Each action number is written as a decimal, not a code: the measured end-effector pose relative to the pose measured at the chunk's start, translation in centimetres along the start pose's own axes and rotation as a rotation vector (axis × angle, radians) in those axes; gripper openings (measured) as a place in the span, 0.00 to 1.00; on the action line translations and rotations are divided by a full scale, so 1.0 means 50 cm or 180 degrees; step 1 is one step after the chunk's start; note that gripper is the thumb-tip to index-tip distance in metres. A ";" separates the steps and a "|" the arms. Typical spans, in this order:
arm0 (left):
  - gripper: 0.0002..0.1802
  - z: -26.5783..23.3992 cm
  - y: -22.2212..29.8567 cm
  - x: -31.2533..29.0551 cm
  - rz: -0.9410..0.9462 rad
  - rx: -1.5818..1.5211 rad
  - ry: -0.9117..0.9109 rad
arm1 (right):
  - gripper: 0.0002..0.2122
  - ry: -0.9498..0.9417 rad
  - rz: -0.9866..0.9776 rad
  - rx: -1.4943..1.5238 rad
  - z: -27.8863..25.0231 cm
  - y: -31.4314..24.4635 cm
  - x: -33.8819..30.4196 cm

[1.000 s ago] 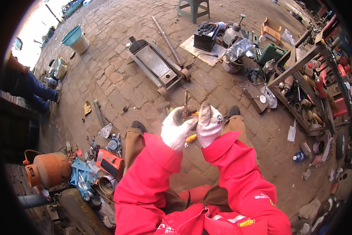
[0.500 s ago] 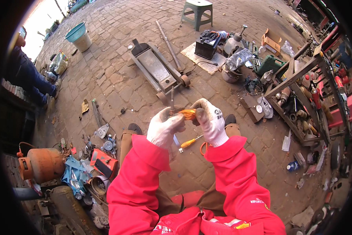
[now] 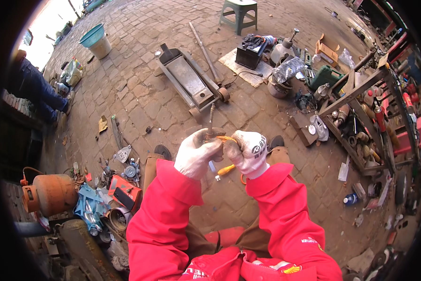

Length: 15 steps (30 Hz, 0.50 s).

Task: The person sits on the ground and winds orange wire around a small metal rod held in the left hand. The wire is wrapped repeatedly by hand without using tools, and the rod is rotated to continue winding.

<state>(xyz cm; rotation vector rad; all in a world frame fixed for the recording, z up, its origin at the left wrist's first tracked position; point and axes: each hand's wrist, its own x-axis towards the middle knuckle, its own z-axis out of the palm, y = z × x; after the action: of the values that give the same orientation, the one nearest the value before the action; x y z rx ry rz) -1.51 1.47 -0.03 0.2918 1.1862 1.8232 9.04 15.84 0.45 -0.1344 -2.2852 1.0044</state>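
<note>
In front of my knees, both hands are raised in worn white gloves. My left hand is closed on a thin metal rod with a coiled or threaded upper part, which points upward. Close beside it, my right hand pinches orange strands that stretch across to the left fingers; whether they are cord or wire I cannot tell. The lower end of the rod is hidden in the left glove. Beneath the hands, a yellow-handled screwdriver lies on the paving, its shaft covered by my right hand.
Ahead is a floor jack with a long bar beside it. A battery and a cluttered metal frame stand to the right. An orange gas cylinder and loose parts lie left. A person stands far left.
My right hand has turned and moved in closer to the left one. Less of the orange strands shows between the gloves, and the screwdriver's shaft is now covered.
</note>
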 end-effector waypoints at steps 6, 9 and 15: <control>0.28 0.022 0.014 -0.002 0.0486 -0.0493 -0.0166 | 0.16 0.0551 0.1604 0.1600 0.006 -0.010 -0.003; 0.30 0.032 0.020 -0.003 0.0690 -0.0566 -0.0079 | 0.16 0.0782 0.1732 0.1829 0.001 -0.011 -0.007; 0.31 0.029 0.013 0.000 0.0603 -0.0315 0.0032 | 0.12 0.0313 0.1536 0.1896 0.002 -0.001 -0.014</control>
<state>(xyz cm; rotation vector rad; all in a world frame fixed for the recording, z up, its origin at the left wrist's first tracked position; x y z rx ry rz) -0.99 2.25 1.26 0.3484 1.1017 2.0429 9.52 15.50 0.09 -0.4827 -1.8042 1.8347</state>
